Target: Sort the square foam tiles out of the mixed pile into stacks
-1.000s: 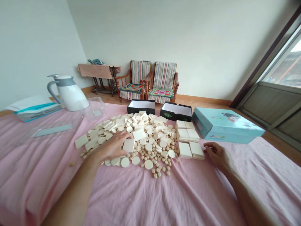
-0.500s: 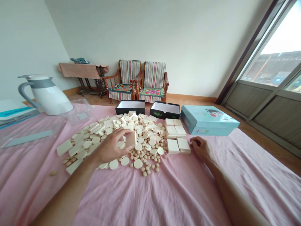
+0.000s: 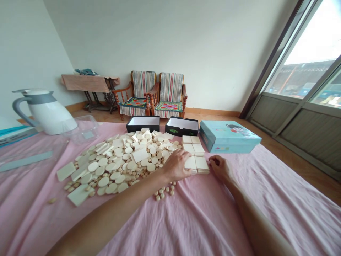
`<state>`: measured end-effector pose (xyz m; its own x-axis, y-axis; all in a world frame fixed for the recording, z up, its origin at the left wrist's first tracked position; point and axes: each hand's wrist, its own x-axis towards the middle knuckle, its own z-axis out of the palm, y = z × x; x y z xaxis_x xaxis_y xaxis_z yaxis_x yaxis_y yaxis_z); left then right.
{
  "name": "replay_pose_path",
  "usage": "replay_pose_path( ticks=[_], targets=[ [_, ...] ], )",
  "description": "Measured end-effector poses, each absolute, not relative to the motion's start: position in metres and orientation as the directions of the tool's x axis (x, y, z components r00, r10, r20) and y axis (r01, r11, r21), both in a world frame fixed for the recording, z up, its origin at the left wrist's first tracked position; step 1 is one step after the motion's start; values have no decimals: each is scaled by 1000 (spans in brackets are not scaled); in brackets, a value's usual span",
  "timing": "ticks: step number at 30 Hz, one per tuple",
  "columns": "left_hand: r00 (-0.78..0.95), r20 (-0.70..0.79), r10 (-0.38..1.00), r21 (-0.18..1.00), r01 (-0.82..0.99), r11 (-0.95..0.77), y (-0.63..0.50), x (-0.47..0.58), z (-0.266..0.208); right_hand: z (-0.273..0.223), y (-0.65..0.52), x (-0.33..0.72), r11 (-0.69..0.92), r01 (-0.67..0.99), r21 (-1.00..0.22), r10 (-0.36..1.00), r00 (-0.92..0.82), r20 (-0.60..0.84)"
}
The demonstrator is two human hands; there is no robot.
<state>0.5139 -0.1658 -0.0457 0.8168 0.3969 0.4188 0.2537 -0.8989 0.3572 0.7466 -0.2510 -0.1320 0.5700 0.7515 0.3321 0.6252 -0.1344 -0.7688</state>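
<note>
Left hand: the left hand [image 3: 177,165] is partly closed, thumb and fingers spread across the left edge of a square tile [image 3: 190,163] and gripping it there.
Held tile: between the left hand's fingertips, on top of the near-left stack, lying flat.
Right hand: the right hand [image 3: 221,169] is loosely curled, thumb and forefinger bent toward each other; whether it has hold of anything, I cannot tell.
Tile stacks: the tile stacks [image 3: 202,163] stand between the two hands and reach away from them, two across and three deep, the nearest row just beside the right fingertips.
Wooden pile: left of the left hand and beyond its wrist, a heap of discs [image 3: 103,181], small cubes [image 3: 162,195] and flat tiles; some cubes lie on the near side of the left wrist.
Black boxes: two black boxes [image 3: 146,128], open-topped, beyond the left hand, past the pile.
Blue box: the blue box [image 3: 229,138], lidded, beyond the right hand.
Jug: a white jug [image 3: 52,115], far to the left of both hands.
Cloth: pink cloth [image 3: 170,227] under everything the hands are near.
</note>
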Motion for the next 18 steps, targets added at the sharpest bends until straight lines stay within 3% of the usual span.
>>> replay_pose_path(
  ticks=[9,18],
  targets=[
    [745,538,394,368,212,-905,-166,475,-42,-133,-252,748,-149,644,-750,769,553,321],
    [594,432,679,212,665,-716,-105,373,-40,-132,-254,746,-163,678,-717,784,530,323]
  ],
)
